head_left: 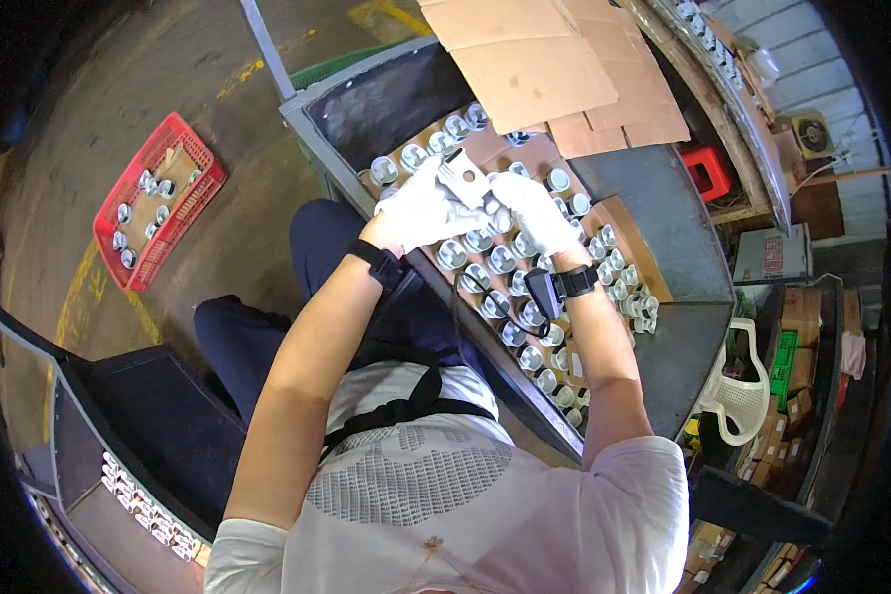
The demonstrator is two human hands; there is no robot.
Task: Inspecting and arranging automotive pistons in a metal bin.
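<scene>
Both my hands wear white gloves and meet above the bench. My left hand [418, 210] is closed around a silvery metal piston [462, 179], which is tilted with its open side and a round hole showing. My right hand [537, 214] grips the lower right side of the same piston, its fingertips partly hidden. Below and around my hands, many similar pistons [502, 259] stand in rows on brown cardboard. A thin dark cable or strap [487, 297] lies across some of them near my right wrist.
Flat cardboard sheets [530, 74] cover the bench's far end. A stack of smaller metal parts [647, 312] sits right of my right forearm. On the floor to the left is a red plastic crate [141, 213] with several pistons. A cream plastic chair [741, 391] stands beyond the bench's right edge.
</scene>
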